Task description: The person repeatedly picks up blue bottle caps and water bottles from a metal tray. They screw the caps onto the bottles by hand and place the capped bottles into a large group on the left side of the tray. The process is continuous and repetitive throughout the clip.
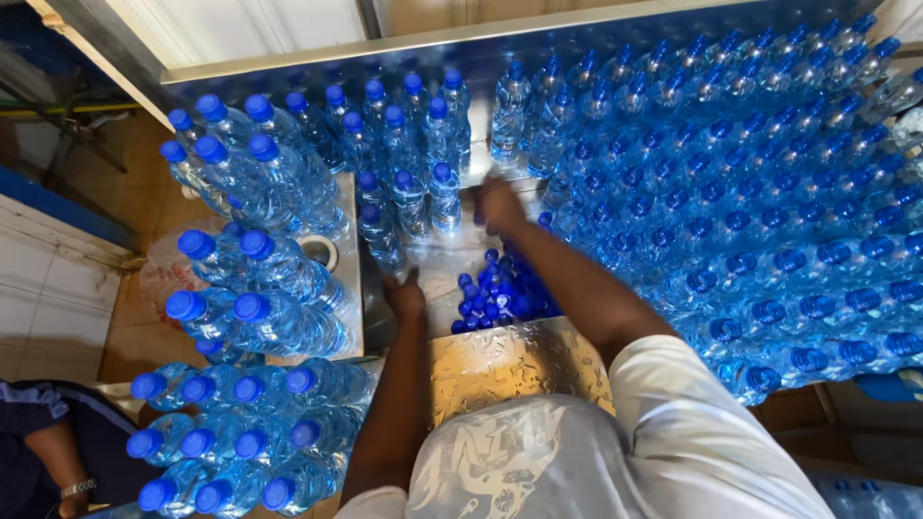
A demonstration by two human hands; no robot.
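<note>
My left hand rests on the shiny metal table, just left of a heap of loose blue caps, fingers spread and holding nothing. My right hand reaches farther back, above the caps, near a small blue-capped water bottle. Whether it grips anything is hidden from view. Several small capped water bottles stand in rows ahead of both hands.
A dense field of capped bottles fills the table to the right. Larger capped bottles crowd the left side and lower left. Another person's arm with a wristwatch is at the bottom left corner.
</note>
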